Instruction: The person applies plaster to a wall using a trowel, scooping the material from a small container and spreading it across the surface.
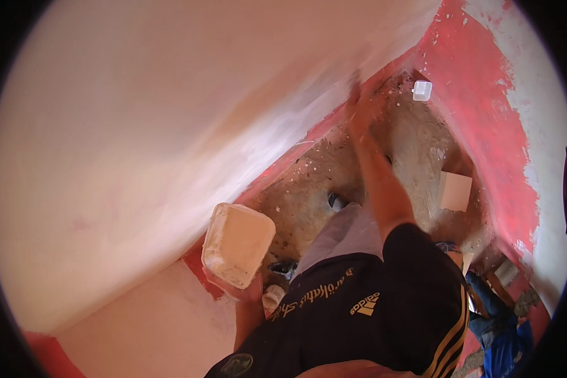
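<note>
My left hand is closed on a square white plastic tub, held up beside the pale wall on my left. Whitish smears coat the tub's rim and side. Ahead of me, my stretched right arm ends in a motion-blurred right hand close to the lower part of the same wall. A thin smeared shape rises from that hand, but its kind is unclear. Blur hides the fingers, so their grip does not show.
A small white container stands near the far corner, and a pale box rests on the spattered floor. Near my foot lies a white bucket. The right wall is partly red. Behind me at right is a person in blue.
</note>
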Action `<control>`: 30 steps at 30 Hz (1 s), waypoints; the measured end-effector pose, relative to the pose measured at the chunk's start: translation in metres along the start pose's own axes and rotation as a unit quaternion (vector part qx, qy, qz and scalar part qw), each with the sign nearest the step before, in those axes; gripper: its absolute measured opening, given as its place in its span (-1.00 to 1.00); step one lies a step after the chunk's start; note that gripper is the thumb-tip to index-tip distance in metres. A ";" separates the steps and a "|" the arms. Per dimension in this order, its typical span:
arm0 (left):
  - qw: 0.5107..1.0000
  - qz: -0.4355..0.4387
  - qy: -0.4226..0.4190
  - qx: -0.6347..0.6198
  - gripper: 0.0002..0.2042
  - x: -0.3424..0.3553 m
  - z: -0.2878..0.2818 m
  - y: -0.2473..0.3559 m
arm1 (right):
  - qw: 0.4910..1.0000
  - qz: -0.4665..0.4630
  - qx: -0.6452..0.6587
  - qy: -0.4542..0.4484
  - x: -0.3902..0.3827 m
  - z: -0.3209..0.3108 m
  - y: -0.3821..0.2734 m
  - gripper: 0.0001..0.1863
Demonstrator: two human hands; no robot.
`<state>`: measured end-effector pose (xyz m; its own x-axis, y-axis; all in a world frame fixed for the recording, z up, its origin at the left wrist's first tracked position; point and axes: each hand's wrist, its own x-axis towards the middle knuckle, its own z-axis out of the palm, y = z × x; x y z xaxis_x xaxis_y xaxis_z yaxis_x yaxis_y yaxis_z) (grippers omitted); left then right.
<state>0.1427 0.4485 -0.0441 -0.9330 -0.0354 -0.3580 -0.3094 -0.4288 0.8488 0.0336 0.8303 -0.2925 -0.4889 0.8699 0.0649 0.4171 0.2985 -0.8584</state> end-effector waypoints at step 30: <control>0.996 0.077 -0.001 -0.052 -0.37 -0.014 0.016 0.012 | 0.973 -0.077 0.038 -0.216 -0.121 0.035 -0.013 -0.65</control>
<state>0.1488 0.4584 -0.0229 -0.9683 -0.1072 -0.2255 -0.1413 -0.5093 0.8489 0.0609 0.7077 -0.3069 -0.8239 0.5666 -0.0104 0.2639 0.3674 -0.8918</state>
